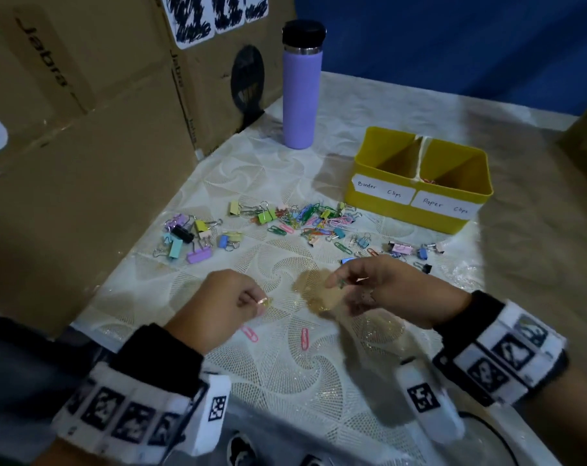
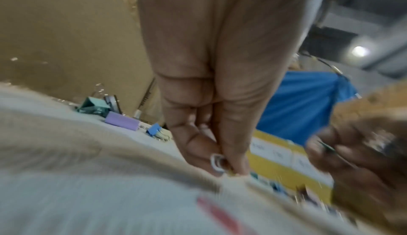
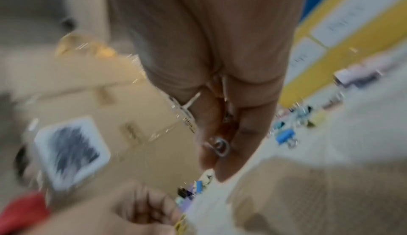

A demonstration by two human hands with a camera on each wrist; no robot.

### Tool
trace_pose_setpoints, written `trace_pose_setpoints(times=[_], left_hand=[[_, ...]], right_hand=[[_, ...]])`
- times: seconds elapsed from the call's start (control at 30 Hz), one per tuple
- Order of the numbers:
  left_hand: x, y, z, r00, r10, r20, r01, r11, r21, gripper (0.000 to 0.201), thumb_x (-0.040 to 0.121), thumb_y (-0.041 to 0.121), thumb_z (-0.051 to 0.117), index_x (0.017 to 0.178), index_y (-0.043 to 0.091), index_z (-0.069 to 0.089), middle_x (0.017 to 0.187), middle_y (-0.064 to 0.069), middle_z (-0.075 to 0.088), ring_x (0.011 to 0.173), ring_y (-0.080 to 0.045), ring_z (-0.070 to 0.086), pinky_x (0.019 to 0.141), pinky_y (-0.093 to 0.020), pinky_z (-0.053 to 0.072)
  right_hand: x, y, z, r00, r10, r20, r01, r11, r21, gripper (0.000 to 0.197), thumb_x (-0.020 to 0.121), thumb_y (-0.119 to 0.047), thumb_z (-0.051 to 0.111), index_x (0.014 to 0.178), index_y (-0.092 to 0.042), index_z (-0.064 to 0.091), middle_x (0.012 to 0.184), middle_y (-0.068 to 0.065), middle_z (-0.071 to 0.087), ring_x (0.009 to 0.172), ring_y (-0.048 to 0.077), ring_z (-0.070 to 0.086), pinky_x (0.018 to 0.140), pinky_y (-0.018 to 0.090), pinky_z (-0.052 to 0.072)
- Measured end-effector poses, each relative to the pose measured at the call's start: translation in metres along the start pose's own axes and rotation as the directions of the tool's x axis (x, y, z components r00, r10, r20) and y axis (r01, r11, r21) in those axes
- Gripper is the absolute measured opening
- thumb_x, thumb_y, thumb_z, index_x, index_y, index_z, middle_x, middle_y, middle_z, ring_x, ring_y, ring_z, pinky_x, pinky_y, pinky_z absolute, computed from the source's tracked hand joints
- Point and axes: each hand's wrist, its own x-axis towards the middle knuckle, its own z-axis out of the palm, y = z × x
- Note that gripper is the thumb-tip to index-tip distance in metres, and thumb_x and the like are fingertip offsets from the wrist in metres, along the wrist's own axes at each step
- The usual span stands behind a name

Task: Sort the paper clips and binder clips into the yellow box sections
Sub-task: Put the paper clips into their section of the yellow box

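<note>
A mixed heap of coloured paper clips (image 1: 314,216) and binder clips (image 1: 198,235) lies across the patterned tablecloth. Behind it on the right stands the yellow box (image 1: 416,196), its two sections labelled "Binder Clips" and "Paper Clips". My left hand (image 1: 218,302) hovers low over the cloth and pinches paper clips, one white (image 2: 216,162) and one yellowish (image 1: 265,301). My right hand (image 1: 379,284) is level with it to the right and pinches a green paper clip (image 1: 340,282); the right wrist view shows a silvery clip (image 3: 219,145) between its fingers. Both wrist views are blurred.
Two pink paper clips (image 1: 250,332) (image 1: 305,337) lie loose on the cloth in front of my hands. A purple bottle (image 1: 302,85) stands at the back, left of the yellow box. Cardboard boxes (image 1: 83,146) wall off the left side. A blue cloth hangs behind.
</note>
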Motion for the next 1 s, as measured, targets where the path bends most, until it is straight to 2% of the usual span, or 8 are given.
trace_pose_setpoints(times=[0.13,0.27,0.4,0.5,0.57,0.6,0.9,1.0], left_hand=[[-0.006,-0.005,-0.032,0.999,0.037,0.034,-0.013,0.842,-0.54,0.02,0.078,0.01,0.071,0.094,0.023,0.071,0.078,0.001,0.059,0.067,0.001,0.059,0.065,-0.008,0.048],[-0.007,-0.023,-0.047,0.956,0.056,0.289,0.257,0.324,-0.911,0.057,0.044,0.019,0.091,0.096,0.009,0.07,0.076,-0.003,0.062,0.064,-0.01,0.059,0.059,-0.02,0.054],[-0.007,-0.024,-0.042,0.86,0.066,0.505,0.497,0.111,-0.861,0.031,0.062,0.006,0.074,0.088,0.008,0.057,0.076,-0.007,0.059,0.062,-0.014,0.055,0.058,-0.023,0.053],[-0.004,-0.016,-0.032,0.909,-0.107,0.402,0.397,0.511,-0.763,0.015,0.08,0.025,0.062,0.076,0.011,0.055,0.065,0.001,0.049,0.054,-0.009,0.043,0.05,-0.017,0.041],[-0.003,-0.015,-0.025,0.98,-0.065,0.189,0.125,0.936,-0.328,0.021,0.077,0.032,0.072,0.076,0.013,0.063,0.063,0.005,0.051,0.056,-0.004,0.044,0.056,-0.016,0.036],[-0.002,-0.016,-0.022,0.991,0.02,0.132,-0.007,0.995,-0.096,0.021,0.071,0.032,0.077,0.077,0.016,0.066,0.063,0.008,0.052,0.055,-0.001,0.045,0.057,-0.014,0.035],[0.007,-0.017,-0.012,0.929,0.042,0.369,-0.209,0.88,0.426,0.025,0.082,0.034,0.066,0.081,0.009,0.065,0.083,0.002,0.057,0.077,-0.008,0.05,0.075,-0.025,0.043],[0.02,-0.001,-0.022,0.883,-0.031,0.468,-0.2,0.878,0.435,0.022,0.087,0.034,0.06,0.075,0.015,0.061,0.077,0.003,0.06,0.066,-0.004,0.047,0.065,-0.017,0.038]], right_hand=[[0.001,0.003,0.001,0.985,0.015,0.17,-0.103,0.847,0.521,0.025,0.085,0.005,0.05,0.1,-0.009,0.063,0.073,0.004,0.055,0.058,0.004,0.062,0.063,0.016,0.057],[0.011,0.008,0.001,0.957,-0.044,0.286,-0.174,0.699,0.693,0.035,0.053,-0.008,0.08,0.088,-0.009,0.074,0.079,0.004,0.07,0.062,0.008,0.065,0.06,0.02,0.058],[0.02,0.002,0.014,0.982,-0.071,0.175,0.066,0.997,0.036,0.031,0.076,0.018,0.058,0.083,-0.011,0.066,0.063,-0.014,0.069,0.064,0.001,0.062,0.061,0.016,0.049],[0.026,-0.002,0.032,0.932,-0.219,0.29,0.349,0.76,-0.548,0.022,0.075,0.007,0.063,0.088,-0.01,0.069,0.085,-0.004,0.075,0.084,0.013,0.069,0.075,0.025,0.053],[0.031,-0.001,0.039,0.903,-0.22,0.368,0.423,0.598,-0.681,0.016,0.075,-0.005,0.068,0.09,-0.011,0.07,0.093,0.006,0.073,0.09,0.02,0.065,0.072,0.022,0.042],[0.034,0.001,0.041,0.892,-0.225,0.393,0.45,0.54,-0.711,0.014,0.076,-0.007,0.068,0.089,-0.011,0.07,0.094,0.008,0.072,0.09,0.022,0.063,0.07,0.02,0.036],[0.031,0.003,0.042,0.908,-0.05,0.417,0.377,0.532,-0.758,0.003,0.088,-0.015,0.057,0.086,-0.016,0.059,0.085,-0.001,0.061,0.079,0.017,0.05,0.069,0.026,0.037],[0.027,0.004,0.022,0.905,0.042,0.424,0.222,0.802,-0.555,0.03,0.091,-0.006,0.05,0.072,-0.026,0.042,0.07,-0.011,0.051,0.066,0.007,0.048,0.06,0.019,0.035]])
